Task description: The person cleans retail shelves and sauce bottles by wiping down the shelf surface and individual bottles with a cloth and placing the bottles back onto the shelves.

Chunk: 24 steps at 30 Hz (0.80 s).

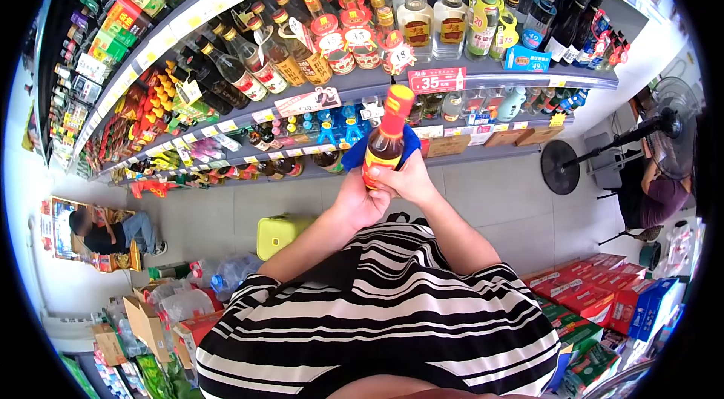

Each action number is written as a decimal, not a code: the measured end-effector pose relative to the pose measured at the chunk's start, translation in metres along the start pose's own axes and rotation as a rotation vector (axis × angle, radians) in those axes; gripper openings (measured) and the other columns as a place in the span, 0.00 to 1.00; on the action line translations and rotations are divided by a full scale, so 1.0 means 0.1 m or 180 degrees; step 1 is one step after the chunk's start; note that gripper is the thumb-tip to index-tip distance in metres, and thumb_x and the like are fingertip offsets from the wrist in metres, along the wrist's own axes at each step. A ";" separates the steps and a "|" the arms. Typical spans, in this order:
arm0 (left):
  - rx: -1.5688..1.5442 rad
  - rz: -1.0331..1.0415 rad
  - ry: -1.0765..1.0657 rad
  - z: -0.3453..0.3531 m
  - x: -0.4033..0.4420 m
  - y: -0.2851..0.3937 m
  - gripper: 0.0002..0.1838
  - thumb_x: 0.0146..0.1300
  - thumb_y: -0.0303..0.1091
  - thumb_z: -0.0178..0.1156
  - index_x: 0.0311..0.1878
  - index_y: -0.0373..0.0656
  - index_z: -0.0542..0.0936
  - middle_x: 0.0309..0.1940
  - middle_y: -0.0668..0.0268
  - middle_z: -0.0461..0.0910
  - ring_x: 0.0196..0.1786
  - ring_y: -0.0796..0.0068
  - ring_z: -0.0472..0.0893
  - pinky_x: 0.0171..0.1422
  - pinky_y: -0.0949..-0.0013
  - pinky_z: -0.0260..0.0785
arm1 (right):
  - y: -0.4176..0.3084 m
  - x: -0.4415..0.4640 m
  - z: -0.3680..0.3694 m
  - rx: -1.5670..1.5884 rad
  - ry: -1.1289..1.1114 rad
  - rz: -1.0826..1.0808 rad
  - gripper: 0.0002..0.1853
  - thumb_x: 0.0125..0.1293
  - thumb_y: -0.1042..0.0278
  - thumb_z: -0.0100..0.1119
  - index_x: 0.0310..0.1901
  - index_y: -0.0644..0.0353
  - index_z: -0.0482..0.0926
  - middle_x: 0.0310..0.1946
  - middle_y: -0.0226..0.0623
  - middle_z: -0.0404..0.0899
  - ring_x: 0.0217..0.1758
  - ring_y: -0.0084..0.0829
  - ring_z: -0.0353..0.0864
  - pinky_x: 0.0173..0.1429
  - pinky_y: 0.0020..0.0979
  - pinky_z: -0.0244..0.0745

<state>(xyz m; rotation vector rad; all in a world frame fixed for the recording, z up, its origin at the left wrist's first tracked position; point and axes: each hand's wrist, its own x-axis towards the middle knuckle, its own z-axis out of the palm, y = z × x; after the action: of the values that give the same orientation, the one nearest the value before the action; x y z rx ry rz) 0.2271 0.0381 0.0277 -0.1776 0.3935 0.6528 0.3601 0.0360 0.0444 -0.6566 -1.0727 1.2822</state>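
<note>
We see a dark brown bottle (386,145) with a red neck (395,118) and a red-and-yellow label (380,159), a blue cloth (411,144), a shirt (377,323) striped in black and white, a yellow-green container (279,236), and pale grey floor tiles (486,199).

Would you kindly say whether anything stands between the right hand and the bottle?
The right hand has its thumb directly on the bottle; a blue cloth behind it may separate the hidden fingers.

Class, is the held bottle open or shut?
Shut: the bottle has a red cap over its top; no open mouth shows.
</note>
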 end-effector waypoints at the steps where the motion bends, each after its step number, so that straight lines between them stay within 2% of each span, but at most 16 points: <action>1: 0.0448 0.0503 0.0229 0.00 0.03 -0.06 0.19 0.69 0.43 0.43 0.45 0.34 0.73 0.27 0.65 0.77 0.25 0.78 0.76 0.24 0.79 0.70 | 0.00 0.01 0.00 -0.0207 0.0072 -0.0044 0.24 0.51 0.74 0.69 0.49 0.63 0.70 0.37 0.30 0.77 0.40 0.21 0.77 0.47 0.27 0.74; 2: 0.0894 0.1003 0.0458 -0.01 0.04 -0.09 0.20 0.69 0.44 0.42 0.46 0.34 0.73 0.27 0.65 0.77 0.26 0.78 0.77 0.25 0.77 0.70 | -0.02 0.01 0.04 -0.0239 0.0352 -0.0183 0.22 0.48 0.74 0.70 0.44 0.63 0.71 0.34 0.30 0.77 0.37 0.20 0.77 0.45 0.26 0.74; 4: 0.1986 0.0969 0.0574 0.01 0.03 -0.04 0.22 0.70 0.46 0.38 0.47 0.36 0.73 0.31 0.64 0.79 0.28 0.73 0.79 0.30 0.71 0.74 | -0.11 0.02 0.04 -0.0365 0.0478 0.0075 0.22 0.47 0.75 0.70 0.44 0.63 0.71 0.34 0.31 0.78 0.35 0.20 0.77 0.43 0.25 0.75; 6: 0.3353 0.0977 0.0716 0.06 -0.05 0.02 0.22 0.71 0.46 0.38 0.48 0.37 0.73 0.33 0.63 0.80 0.32 0.71 0.81 0.34 0.69 0.75 | -0.21 0.04 0.04 -0.0498 0.0471 -0.0171 0.21 0.47 0.76 0.70 0.43 0.63 0.71 0.33 0.30 0.78 0.34 0.20 0.77 0.41 0.24 0.75; 7: 0.4542 0.0832 0.0736 -0.16 -0.05 0.25 0.18 0.71 0.41 0.40 0.49 0.36 0.73 0.35 0.61 0.81 0.38 0.68 0.81 0.41 0.67 0.75 | -0.25 0.06 0.03 -0.0560 0.0469 -0.0307 0.21 0.47 0.76 0.70 0.42 0.63 0.71 0.32 0.30 0.78 0.33 0.20 0.77 0.40 0.24 0.75; 10: 0.6708 0.2484 0.1041 -0.08 -0.17 0.53 0.15 0.70 0.37 0.47 0.51 0.35 0.70 0.36 0.59 0.82 0.35 0.68 0.82 0.43 0.69 0.75 | -0.31 0.05 -0.14 -0.1313 0.0386 0.0247 0.16 0.46 0.74 0.71 0.36 0.63 0.74 0.28 0.30 0.78 0.30 0.19 0.77 0.36 0.25 0.75; 13: 0.4714 0.3494 0.0020 0.34 -0.14 0.34 0.10 0.67 0.31 0.53 0.48 0.37 0.71 0.36 0.63 0.82 0.34 0.73 0.81 0.44 0.70 0.72 | -0.20 0.00 -0.16 -0.2263 0.0143 0.0297 0.23 0.46 0.56 0.72 0.34 0.69 0.78 0.23 0.41 0.80 0.28 0.25 0.81 0.35 0.30 0.75; 14: 0.4492 0.3352 0.0082 0.46 -0.12 0.22 0.09 0.67 0.31 0.53 0.47 0.37 0.71 0.34 0.62 0.81 0.36 0.72 0.81 0.45 0.70 0.72 | -0.15 -0.02 -0.13 -0.2583 -0.0066 0.0559 0.26 0.44 0.51 0.71 0.32 0.70 0.78 0.20 0.45 0.79 0.28 0.30 0.83 0.34 0.32 0.75; 16: 0.4057 0.3076 0.0185 0.65 -0.06 0.04 0.08 0.67 0.30 0.53 0.45 0.37 0.70 0.31 0.61 0.80 0.39 0.70 0.81 0.46 0.69 0.72 | -0.16 -0.06 0.02 -0.2444 -0.0363 0.0918 0.27 0.44 0.52 0.71 0.35 0.69 0.77 0.23 0.47 0.79 0.31 0.31 0.84 0.35 0.34 0.75; 17: 0.3870 0.3036 0.0624 0.60 0.00 0.05 0.06 0.67 0.30 0.53 0.41 0.39 0.69 0.27 0.63 0.77 0.33 0.73 0.80 0.43 0.70 0.72 | 0.00 -0.07 0.09 -0.1973 -0.0093 0.0280 0.26 0.43 0.55 0.71 0.38 0.68 0.76 0.25 0.45 0.80 0.31 0.30 0.83 0.36 0.34 0.75; 18: 0.3760 0.2970 0.0458 0.61 0.03 0.08 0.05 0.67 0.29 0.53 0.39 0.40 0.69 0.21 0.68 0.72 0.26 0.76 0.75 0.39 0.70 0.72 | 0.03 -0.10 0.06 -0.1799 -0.0168 0.0749 0.27 0.43 0.57 0.71 0.41 0.66 0.74 0.27 0.42 0.79 0.31 0.29 0.81 0.37 0.33 0.75; 20: 0.3483 0.2747 0.0472 0.64 0.05 0.12 0.05 0.66 0.29 0.54 0.36 0.42 0.69 0.18 0.71 0.66 0.22 0.78 0.70 0.37 0.70 0.71 | 0.09 -0.13 0.01 -0.1449 -0.0126 0.0373 0.27 0.45 0.61 0.72 0.45 0.65 0.72 0.29 0.38 0.78 0.32 0.26 0.79 0.39 0.31 0.75; 21: 0.3142 0.2565 0.0734 0.70 0.06 0.15 0.07 0.64 0.31 0.56 0.34 0.43 0.68 0.18 0.72 0.65 0.21 0.78 0.68 0.35 0.68 0.70 | 0.10 -0.16 -0.08 -0.0952 -0.0623 0.0701 0.31 0.49 0.63 0.70 0.52 0.66 0.67 0.37 0.38 0.79 0.38 0.24 0.78 0.43 0.30 0.75; 22: 0.2939 0.2539 0.0829 0.68 0.07 0.27 0.08 0.63 0.33 0.57 0.32 0.43 0.69 0.18 0.70 0.68 0.22 0.76 0.72 0.35 0.66 0.73 | 0.07 -0.25 -0.10 -0.0450 -0.0698 0.0924 0.34 0.53 0.66 0.69 0.58 0.68 0.63 0.45 0.37 0.76 0.45 0.24 0.76 0.48 0.28 0.74; 24: 0.2119 0.2394 0.0684 0.66 0.12 0.40 0.08 0.62 0.33 0.57 0.32 0.48 0.68 0.16 0.74 0.64 0.21 0.77 0.69 0.34 0.67 0.70 | 0.12 -0.39 -0.22 0.0676 -0.0679 0.1390 0.38 0.56 0.66 0.67 0.64 0.66 0.58 0.52 0.37 0.73 0.53 0.26 0.73 0.56 0.29 0.70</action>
<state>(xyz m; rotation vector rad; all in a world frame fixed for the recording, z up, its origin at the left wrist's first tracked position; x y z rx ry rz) 0.2306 0.0950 0.0818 0.5690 0.8792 1.2028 0.3768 0.0045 0.0148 -0.6210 -0.9745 1.8510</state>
